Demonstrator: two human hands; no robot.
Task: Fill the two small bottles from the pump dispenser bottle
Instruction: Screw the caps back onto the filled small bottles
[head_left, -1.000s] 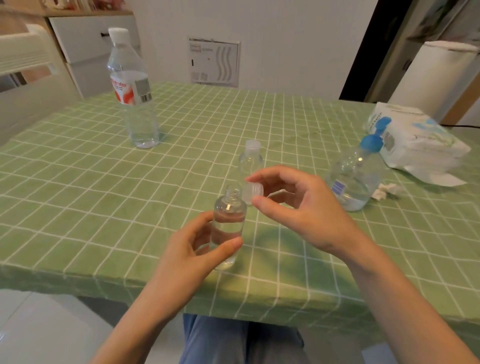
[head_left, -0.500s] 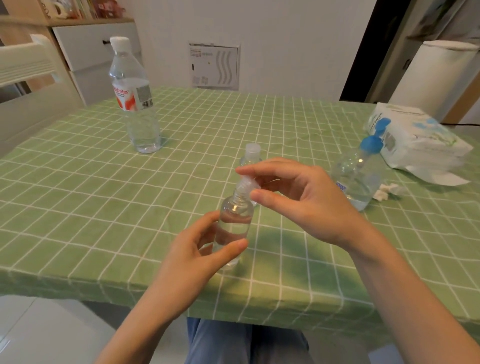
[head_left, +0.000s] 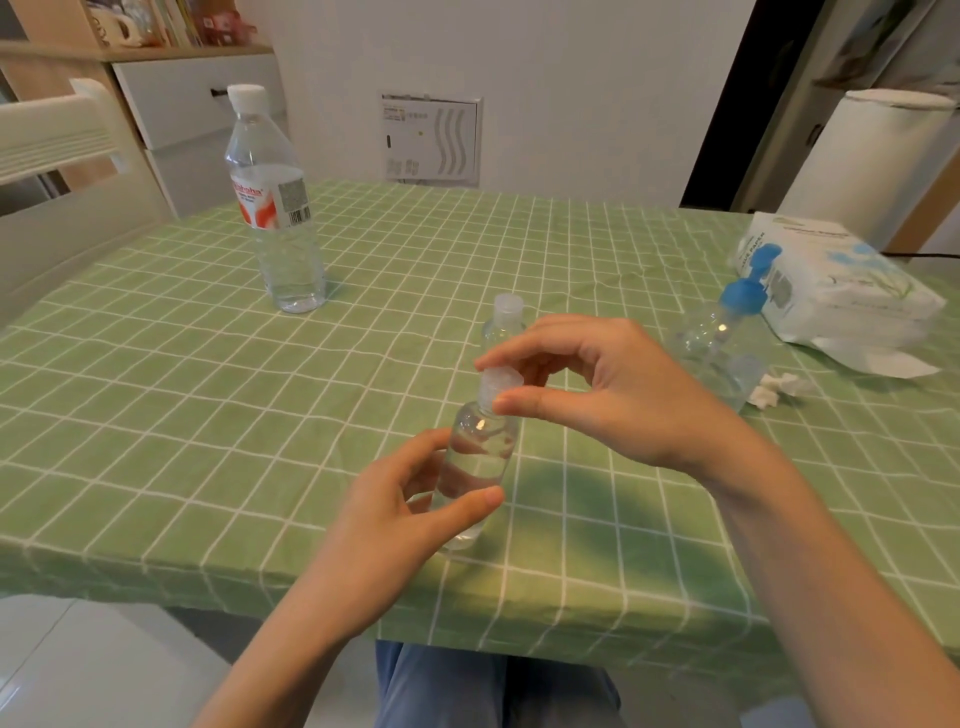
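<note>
The surface (head_left: 156, 415) carries a green cloth with a white grid, slightly creased, its near edge hanging over the person's lap. The left hand (head_left: 395, 514) grasps a small bottle (head_left: 480, 457) near the front edge, tilted, partly filled with clear liquid. The right hand (head_left: 597, 395) pinches the cap (head_left: 496, 382) seated on its neck. A second small bottle (head_left: 506, 319), capped, stands just behind. The pump bottle (head_left: 722, 338), blue-topped, stands to the right, near a tissue pack (head_left: 841, 296) and a crumpled tissue (head_left: 774, 389). A water bottle (head_left: 275, 208) stands far left. Behind: white wall with a panel (head_left: 431, 140), a chair (head_left: 62, 171), drawers (head_left: 176, 98), a white bin (head_left: 872, 161).
</note>
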